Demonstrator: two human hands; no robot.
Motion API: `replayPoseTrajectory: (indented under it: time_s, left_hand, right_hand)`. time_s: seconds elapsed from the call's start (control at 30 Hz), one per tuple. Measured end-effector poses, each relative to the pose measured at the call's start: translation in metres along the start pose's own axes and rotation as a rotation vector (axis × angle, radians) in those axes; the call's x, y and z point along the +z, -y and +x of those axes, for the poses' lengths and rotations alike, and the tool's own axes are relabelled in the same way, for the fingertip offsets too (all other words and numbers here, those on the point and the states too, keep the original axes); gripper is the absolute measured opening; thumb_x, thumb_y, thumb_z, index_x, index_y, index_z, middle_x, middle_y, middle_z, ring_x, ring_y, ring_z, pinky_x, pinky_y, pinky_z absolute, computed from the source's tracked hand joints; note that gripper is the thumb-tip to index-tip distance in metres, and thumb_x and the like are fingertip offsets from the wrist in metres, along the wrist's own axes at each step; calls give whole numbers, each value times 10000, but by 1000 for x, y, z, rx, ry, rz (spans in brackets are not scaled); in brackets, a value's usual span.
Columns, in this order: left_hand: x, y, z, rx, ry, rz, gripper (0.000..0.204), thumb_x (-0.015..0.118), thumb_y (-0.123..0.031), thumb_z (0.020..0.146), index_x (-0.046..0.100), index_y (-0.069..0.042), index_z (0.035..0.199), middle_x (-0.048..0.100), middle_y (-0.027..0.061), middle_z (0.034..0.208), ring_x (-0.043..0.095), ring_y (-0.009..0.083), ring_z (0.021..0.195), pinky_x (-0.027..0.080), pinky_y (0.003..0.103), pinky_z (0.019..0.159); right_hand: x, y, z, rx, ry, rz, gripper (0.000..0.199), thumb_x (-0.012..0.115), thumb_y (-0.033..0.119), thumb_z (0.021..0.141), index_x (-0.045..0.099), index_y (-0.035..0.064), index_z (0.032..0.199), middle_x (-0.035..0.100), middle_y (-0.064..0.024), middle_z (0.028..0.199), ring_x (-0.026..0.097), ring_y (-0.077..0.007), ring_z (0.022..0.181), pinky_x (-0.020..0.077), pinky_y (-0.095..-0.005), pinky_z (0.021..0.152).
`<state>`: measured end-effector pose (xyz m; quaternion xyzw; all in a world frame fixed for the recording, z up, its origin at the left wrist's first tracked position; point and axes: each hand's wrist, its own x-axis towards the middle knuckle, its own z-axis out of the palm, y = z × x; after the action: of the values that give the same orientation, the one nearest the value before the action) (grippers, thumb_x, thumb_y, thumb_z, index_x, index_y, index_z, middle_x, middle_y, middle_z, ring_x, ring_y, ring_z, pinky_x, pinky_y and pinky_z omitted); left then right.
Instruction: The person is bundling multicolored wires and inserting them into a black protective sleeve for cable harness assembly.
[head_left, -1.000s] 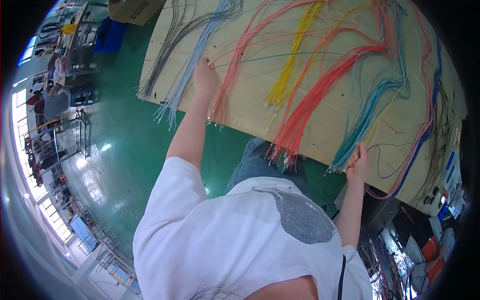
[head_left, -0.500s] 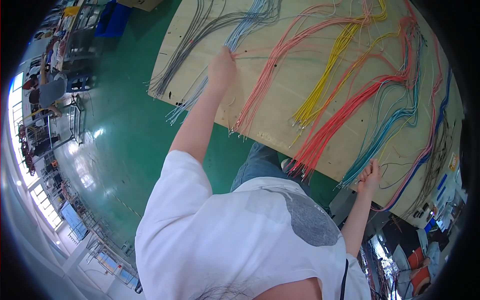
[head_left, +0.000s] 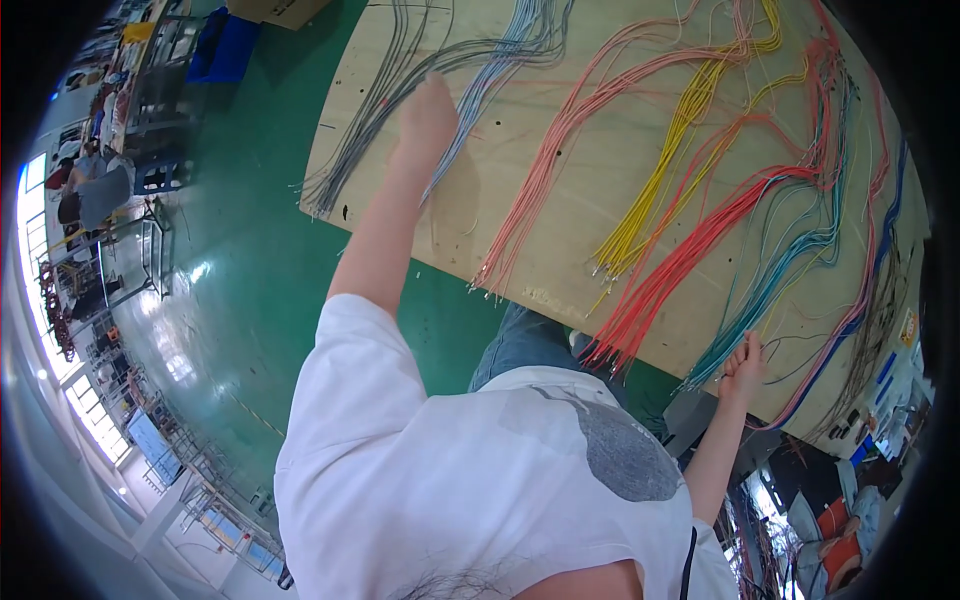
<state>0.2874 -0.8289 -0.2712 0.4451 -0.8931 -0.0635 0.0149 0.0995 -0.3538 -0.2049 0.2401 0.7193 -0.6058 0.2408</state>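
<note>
Now further up the plywood surface (head_left: 560, 200) than a second ago: left hand (head_left: 428, 112) among the grey wire bundle (head_left: 375, 110), upper left, fingers hidden, grip impossible to tell. Right hand (head_left: 742, 362) at lower-right edge, fingers curled beside teal wires (head_left: 770, 290), evidently bracing.

The board (head_left: 600, 200) is pale unfinished plywood, matt, with faint grain and small dark holes. Across it lie plastic-sheathed wires, smooth with a slight sheen: grey wires (head_left: 370, 130) at ten o'clock, salmon-pink wires (head_left: 560, 150) at twelve, yellow wires (head_left: 670, 170) at one, red wires (head_left: 690, 260) at three. The floor (head_left: 240, 300), at nine o'clock, is green, glossy and smooth, throwing back window light. The shirt (head_left: 450, 480), at six o'clock, is white matt cloth, softly creased.
</note>
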Motion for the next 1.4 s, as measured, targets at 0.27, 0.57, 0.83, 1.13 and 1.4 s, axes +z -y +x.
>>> replayPoseTrajectory:
  time_s: [0.27,0.57,0.83,1.13,1.4]
  left_hand:
    - [3,14,40,-24,203,164,337,594,-153,666,433,-5,923,593,160,785,585,298,767,470,382,650]
    - [-6,27,51,41,212,181,172,444,-123,753,491,-31,891,591,166,799,574,310,789,459,403,660]
    - [-102,4,48,158,344,-52,203,505,-194,740,541,4,760,585,122,731,561,286,661,429,366,596]
    - [-183,-199,-31,59,873,-1516,72,486,-167,832,492,-98,813,267,-107,529,202,-16,431,108,155,358]
    - [-137,-517,-255,342,1324,-1680,143,512,-124,785,438,-95,667,375,-47,541,269,33,412,177,186,358]
  right_hand:
    - [0,2,-2,-7,-1,-23,179,514,219,819,495,42,795,262,69,487,194,-18,366,124,-189,324]
    - [-1,-1,3,-22,-2,-32,175,491,214,832,491,41,810,259,69,493,195,-19,378,122,-193,330]
    - [-28,7,11,59,46,212,182,405,199,869,496,43,846,253,56,495,181,-30,377,128,-197,336]
    - [-154,16,1,61,502,758,201,408,223,861,529,63,860,243,51,491,185,-41,374,134,-196,345]
    - [-247,71,-46,-294,649,373,525,479,409,793,471,-49,1050,301,65,559,214,2,412,143,-152,360]
